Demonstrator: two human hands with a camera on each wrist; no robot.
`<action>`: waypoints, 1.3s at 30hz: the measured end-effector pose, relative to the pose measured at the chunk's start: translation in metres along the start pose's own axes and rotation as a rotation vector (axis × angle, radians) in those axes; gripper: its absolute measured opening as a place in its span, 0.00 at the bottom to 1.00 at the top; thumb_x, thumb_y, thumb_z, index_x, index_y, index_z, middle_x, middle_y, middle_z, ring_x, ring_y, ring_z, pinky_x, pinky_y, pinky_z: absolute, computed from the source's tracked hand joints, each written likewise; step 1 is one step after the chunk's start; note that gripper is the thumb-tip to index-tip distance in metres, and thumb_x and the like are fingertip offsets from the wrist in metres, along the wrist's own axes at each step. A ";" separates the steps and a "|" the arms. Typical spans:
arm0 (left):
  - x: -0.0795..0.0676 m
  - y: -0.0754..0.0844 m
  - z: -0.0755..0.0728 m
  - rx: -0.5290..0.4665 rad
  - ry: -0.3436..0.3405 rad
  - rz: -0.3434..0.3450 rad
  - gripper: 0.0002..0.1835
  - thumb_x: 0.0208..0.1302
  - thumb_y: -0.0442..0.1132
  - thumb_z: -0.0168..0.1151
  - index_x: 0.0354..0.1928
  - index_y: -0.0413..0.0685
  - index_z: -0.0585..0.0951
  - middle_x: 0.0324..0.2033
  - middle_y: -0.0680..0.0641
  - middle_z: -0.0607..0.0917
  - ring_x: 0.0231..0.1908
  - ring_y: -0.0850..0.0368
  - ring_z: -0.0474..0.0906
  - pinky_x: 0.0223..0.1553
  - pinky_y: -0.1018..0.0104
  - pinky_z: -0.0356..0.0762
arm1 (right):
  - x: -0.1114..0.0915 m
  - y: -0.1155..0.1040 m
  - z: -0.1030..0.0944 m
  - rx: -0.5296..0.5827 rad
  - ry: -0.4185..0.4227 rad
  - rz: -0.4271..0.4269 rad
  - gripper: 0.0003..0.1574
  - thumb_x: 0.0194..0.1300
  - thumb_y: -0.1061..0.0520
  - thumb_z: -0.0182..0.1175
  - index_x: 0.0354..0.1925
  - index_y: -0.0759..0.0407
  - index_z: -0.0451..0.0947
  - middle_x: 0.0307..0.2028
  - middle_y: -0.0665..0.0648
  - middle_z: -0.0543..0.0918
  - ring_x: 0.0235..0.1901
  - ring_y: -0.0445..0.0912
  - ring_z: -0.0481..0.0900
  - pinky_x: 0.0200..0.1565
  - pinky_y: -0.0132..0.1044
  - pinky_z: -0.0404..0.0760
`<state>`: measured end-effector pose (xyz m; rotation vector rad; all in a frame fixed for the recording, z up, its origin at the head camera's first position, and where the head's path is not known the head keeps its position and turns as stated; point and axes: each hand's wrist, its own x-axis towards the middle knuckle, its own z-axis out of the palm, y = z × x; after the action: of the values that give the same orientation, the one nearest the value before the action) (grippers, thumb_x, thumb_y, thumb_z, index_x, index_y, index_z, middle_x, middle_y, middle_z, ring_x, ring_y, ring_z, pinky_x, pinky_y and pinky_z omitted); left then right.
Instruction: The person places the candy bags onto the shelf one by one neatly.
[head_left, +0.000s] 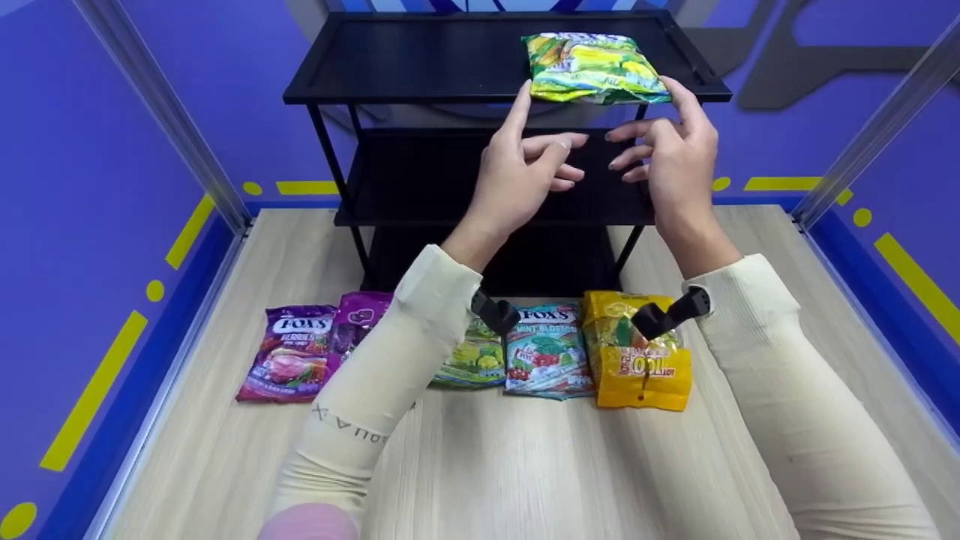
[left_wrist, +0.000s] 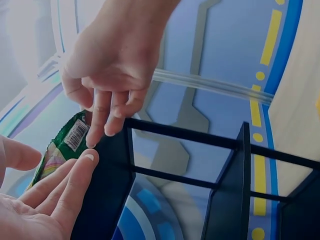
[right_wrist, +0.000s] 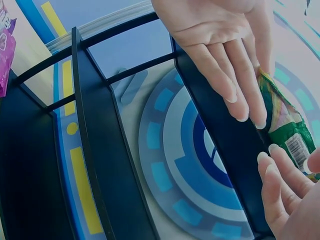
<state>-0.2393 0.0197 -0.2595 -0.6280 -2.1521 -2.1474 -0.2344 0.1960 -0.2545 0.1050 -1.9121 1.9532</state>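
Note:
A green and yellow candy bag (head_left: 592, 67) lies on the right part of the black rack's top shelf (head_left: 420, 60), its front edge at the shelf's front rim. My left hand (head_left: 517, 169) has one finger stretched up to the bag's left front corner. At the right front corner, a raised finger of my right hand (head_left: 682, 157) touches the bag. The remaining fingers of both hands point inward below the shelf rim, loosely bent and holding nothing. From the left wrist view, the bag's green end with a barcode (left_wrist: 76, 134) shows beside the fingers.
Below are the rack's middle shelf (head_left: 427, 180) and a lower one. In front of it on the wood-grain table lie a purple berries bag (head_left: 292, 352), a magenta bag (head_left: 356, 319), a lime-green bag (head_left: 476, 356), a mint bag (head_left: 547, 352) and a yellow bag (head_left: 641, 367). Blue panels (head_left: 97, 187) enclose the sides.

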 end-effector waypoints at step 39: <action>0.022 0.007 -0.005 0.116 0.007 -0.116 0.41 0.72 0.33 0.51 0.77 0.58 0.41 0.37 0.44 0.90 0.30 0.51 0.86 0.36 0.68 0.86 | 0.023 -0.005 -0.001 -0.051 -0.081 0.173 0.39 0.67 0.68 0.41 0.71 0.42 0.59 0.26 0.56 0.86 0.14 0.45 0.80 0.19 0.30 0.79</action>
<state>-0.2588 0.0207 -0.2460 -0.4994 -2.3432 -2.0549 -0.2533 0.2025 -0.2420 0.0045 -2.0838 2.0365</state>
